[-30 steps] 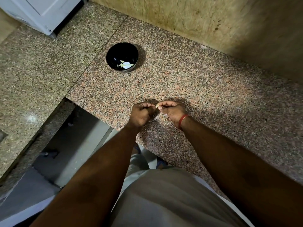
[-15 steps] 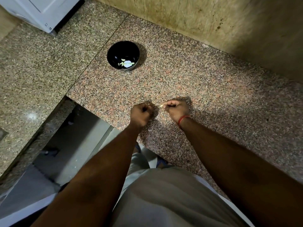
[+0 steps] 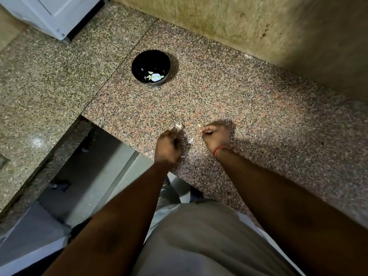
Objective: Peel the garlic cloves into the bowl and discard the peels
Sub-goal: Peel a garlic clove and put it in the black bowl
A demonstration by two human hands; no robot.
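Head view first: anything new since a second ago?

Starting far left, nothing at the white appliance (image 3: 49, 12). Nothing either at the black bowl (image 3: 139, 60), well apart from both hands on the stone counter (image 3: 258, 126), with a few pale peeled cloves (image 3: 155, 77) lying in its bottom.

And nearer the edge?

Found the left hand (image 3: 168, 147) drawn back toward the counter's edge, no longer meeting the other as it did a second ago. Curled into a fist, knuckles up. Cannot tell whether gripping anything.

Between the two?

Spotted small pale peels (image 3: 178, 126) on the counter, just beside the knuckles, not seen there a second ago.

Then the right?

Noted the right hand (image 3: 216, 136), red thread (image 3: 221, 149) at the wrist, moved off rightward. Fingers folded in toward the thumb. Held a pale bit half a second ago; now hidden, so cannot tell whether still pinching the clove.

Meaning for the job?

Probably skin pulled free and dropped. Likely next: carry the bare clove up to the bowl, then gather the peels for discarding. Worth checking both fists first.
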